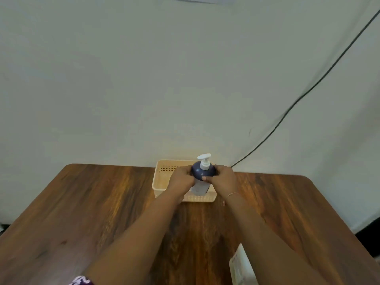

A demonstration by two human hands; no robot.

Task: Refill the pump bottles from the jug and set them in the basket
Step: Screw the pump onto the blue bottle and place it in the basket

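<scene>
Both hands hold one pump bottle (202, 173) over the cream basket (164, 183) at the far edge of the wooden table (102, 212): the left hand (182, 178) wraps the bottle's left shoulder, the right hand (223, 177) closes on its right side, thumb across the front. The bottle stands upright, its dark rounded upper body between the two palms, the white pump head (204, 161) rising just above the grip and pointing away. Below the grip a pale lower part reaches into the basket near its right end; whether the base already rests on the basket floor cannot be told, as the hands and the near wall hide it. If refilled, the bottle is judged fairly heavy for its size, with a rigid but smooth, possibly wet and slippery shell; the two-sided hold at the widest part suits it better than the thin pump neck, which could turn or depress. To the left of the grip the basket is open and unoccupied. Nearer the person than the grip, by the right forearm, lies a pale packet-like object (240, 266), only partly visible. A dark cable (308, 89) hangs on the wall (123, 79) beyond, clear of the hands. Nothing visible obstructs lowering the bottle
</scene>
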